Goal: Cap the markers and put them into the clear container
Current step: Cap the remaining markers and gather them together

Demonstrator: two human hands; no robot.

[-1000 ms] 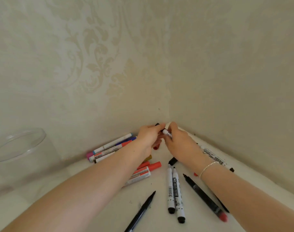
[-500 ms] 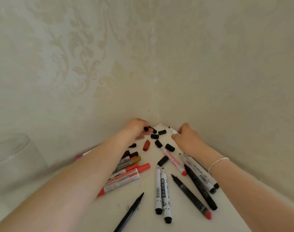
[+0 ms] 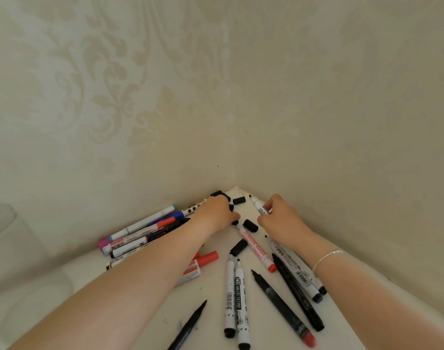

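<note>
Head view, black caps (image 3: pixel 250 225) between hands, wallpapered corner (image 3: pixel 235 157)

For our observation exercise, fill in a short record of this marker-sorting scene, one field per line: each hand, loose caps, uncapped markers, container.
Right hand: holds an uncapped white marker with red print, tip toward the corner.
Left hand: reaches among the loose black caps; grip hidden.
Uncapped markers: two white black-printed markers lie side by side.
Clear plastic container: far left, partly out of view.
</note>
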